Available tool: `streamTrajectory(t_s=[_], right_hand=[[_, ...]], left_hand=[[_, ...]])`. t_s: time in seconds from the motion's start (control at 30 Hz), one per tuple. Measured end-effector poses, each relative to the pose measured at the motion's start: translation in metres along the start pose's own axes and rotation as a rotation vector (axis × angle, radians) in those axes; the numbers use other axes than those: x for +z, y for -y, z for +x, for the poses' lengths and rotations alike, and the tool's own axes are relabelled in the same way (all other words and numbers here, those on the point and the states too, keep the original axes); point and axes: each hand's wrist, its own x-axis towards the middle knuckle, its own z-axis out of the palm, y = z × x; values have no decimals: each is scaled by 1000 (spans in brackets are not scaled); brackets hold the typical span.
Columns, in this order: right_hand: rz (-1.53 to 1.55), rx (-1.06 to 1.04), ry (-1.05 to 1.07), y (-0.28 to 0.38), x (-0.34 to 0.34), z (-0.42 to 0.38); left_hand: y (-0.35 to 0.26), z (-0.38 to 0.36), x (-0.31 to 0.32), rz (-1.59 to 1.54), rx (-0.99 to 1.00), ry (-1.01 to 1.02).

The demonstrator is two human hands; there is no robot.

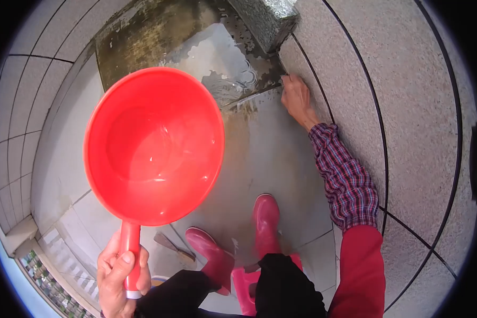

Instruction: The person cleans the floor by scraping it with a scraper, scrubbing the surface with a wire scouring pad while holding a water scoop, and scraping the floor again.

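Observation:
My left hand (116, 273) is wrapped round the handle of a red plastic water dipper (153, 143). The dipper's bowl faces up toward me, and a little clear water seems to lie in it. At the foot of the tiled wall, my right hand (297, 99) is closed, its fingertips touching the corner where wall and floor meet. Anything inside those fingers is hidden. Just left of that hand, a puddle (217, 58) with ripples covers part of the wet, stained floor (143, 47).
A grey stone block (267, 21) stands against the speckled tile wall (403, 106) on the right. Pink rubber boots (266, 217) are on my feet, with a pink stool (244, 289) beneath me. A flat tool (174, 246) lies on the floor by the left boot.

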Motion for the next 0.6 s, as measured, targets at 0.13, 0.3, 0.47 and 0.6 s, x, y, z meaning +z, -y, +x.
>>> streamTrajectory(t_s=[0.13,0.3,0.47,0.6], right_hand=[[-209,-149,-111,-2,42,56],[-152,-2,37,-6,45,31],[-93,61,258,-6,17,-4],[-252,-158,-105,-11,47,57]], left_hand=[[-2,0,3,0,-15,-1],[-4,5,2,-27,-55,-16],[-6,11,-3,-24,-60,15],[-2,8,-5,16,-70,-3]])
